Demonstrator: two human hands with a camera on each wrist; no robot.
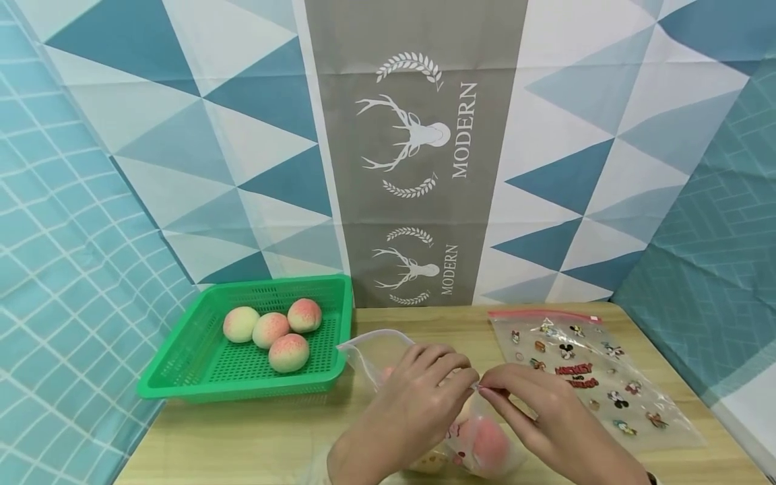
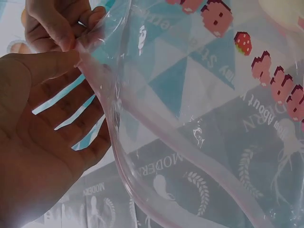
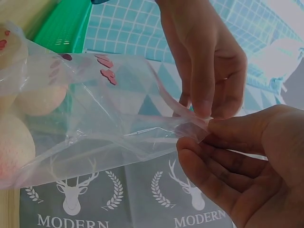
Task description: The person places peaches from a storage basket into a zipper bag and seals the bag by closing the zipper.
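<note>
A clear zip-top bag (image 1: 372, 350) with a pale pink closure stands in front of me, its mouth gaping on the left. Peaches (image 1: 490, 441) show through its plastic low down, partly behind my hands. At the right end of the closure, my left hand (image 1: 415, 404) pinches the edge between thumb and finger; its other fingers are spread in the left wrist view. Right beside it, my right hand (image 1: 558, 411) pinches the same corner, thumb and fingertip meeting on the strip (image 3: 202, 122). Pink letters and a strawberry print (image 2: 242, 43) mark the bag's side.
A green plastic basket (image 1: 242, 389) holding several peaches (image 1: 289, 352) stands at the left. On the right, a flat clear zip bag (image 1: 597, 377) with cartoon prints and a red closure lies on the wooden table (image 1: 242, 438). A patterned cloth (image 1: 418, 202) hangs behind.
</note>
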